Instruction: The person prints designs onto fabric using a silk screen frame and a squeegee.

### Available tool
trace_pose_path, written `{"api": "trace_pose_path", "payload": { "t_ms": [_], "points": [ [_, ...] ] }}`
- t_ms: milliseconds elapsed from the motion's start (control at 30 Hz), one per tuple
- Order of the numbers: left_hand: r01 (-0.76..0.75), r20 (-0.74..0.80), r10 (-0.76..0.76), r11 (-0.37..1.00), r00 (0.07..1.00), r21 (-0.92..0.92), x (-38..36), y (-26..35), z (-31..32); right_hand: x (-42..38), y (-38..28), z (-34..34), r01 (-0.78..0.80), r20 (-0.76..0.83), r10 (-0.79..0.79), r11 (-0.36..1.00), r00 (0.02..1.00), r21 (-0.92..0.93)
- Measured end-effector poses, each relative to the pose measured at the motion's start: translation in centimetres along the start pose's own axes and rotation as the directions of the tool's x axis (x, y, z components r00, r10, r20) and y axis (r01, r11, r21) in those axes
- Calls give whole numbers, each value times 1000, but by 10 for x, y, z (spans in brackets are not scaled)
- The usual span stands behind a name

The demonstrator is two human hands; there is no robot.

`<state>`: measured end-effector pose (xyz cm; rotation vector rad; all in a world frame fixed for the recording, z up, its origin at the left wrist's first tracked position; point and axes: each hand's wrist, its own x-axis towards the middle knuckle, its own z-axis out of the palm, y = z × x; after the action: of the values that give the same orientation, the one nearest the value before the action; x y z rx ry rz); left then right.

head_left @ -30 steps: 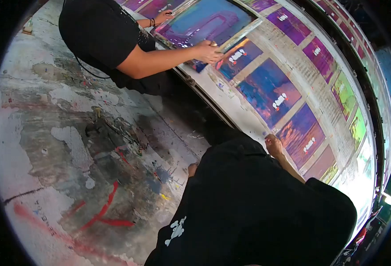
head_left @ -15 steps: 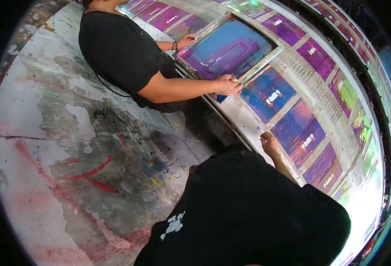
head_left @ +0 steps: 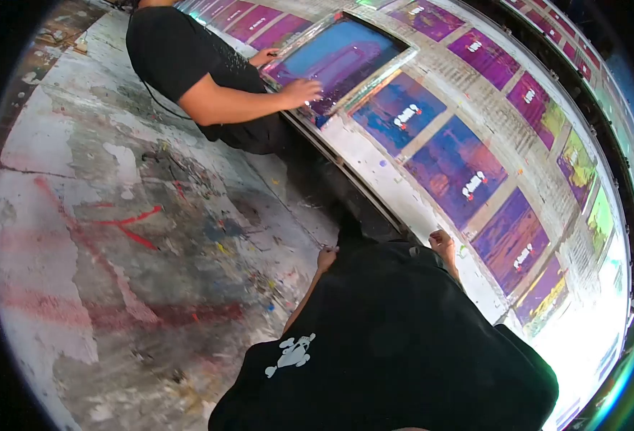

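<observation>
My right hand point(head_left: 442, 244) hangs beside the near edge of the long printing table point(head_left: 432, 205), fingers loosely curled and slightly apart, with nothing visible in them. On the other side of my body, my left hand point(head_left: 327, 256) is over the floor; its fingers are too small to make out. Nearest my right hand on the table are purple-and-blue printed panels point(head_left: 511, 241) with white lettering and small red marks. Further along lies a framed printing screen point(head_left: 345, 54) with blue and purple ink, with a co-worker's hand point(head_left: 302, 93) above its near side.
The co-worker point(head_left: 187, 65), in a black T-shirt, stands against the table ahead on the left. A paint-stained floor point(head_left: 116, 287) with red streaks runs along the left. Another row of prints point(head_left: 568, 50) stretches beyond a dark gap at the far right.
My view has moved along the table. My right hand has drawn back nearer my body, and my left hand has come into view. The co-worker's near hand has left the screen frame's corner.
</observation>
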<state>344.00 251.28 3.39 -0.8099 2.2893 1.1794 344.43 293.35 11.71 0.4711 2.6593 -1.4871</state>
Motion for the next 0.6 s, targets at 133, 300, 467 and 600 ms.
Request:
{"api": "trace_pose_path", "payload": {
  "t_ms": [133, 300, 467, 600],
  "points": [
    [37, -130, -51, 993, 990, -109, -26, -4, 3, -23, 14, -33, -42, -20, 41, 998, 999, -41],
    [50, -31, -53, 996, 998, -72, -67, -6, 0, -35, 15, -64, -83, -8, 83, 994, 997, -66],
    [-227, 45, 222, 947, 974, 228, -74, -38, 37, -52, 35, -80, -114, 29, 116, 991, 993, -69],
    [16, 42, -17, 1000, 999, 26, -97, -36, 47, -54, 47, -92, -53, 102, 60, 997, 993, -63]
  ]
}}
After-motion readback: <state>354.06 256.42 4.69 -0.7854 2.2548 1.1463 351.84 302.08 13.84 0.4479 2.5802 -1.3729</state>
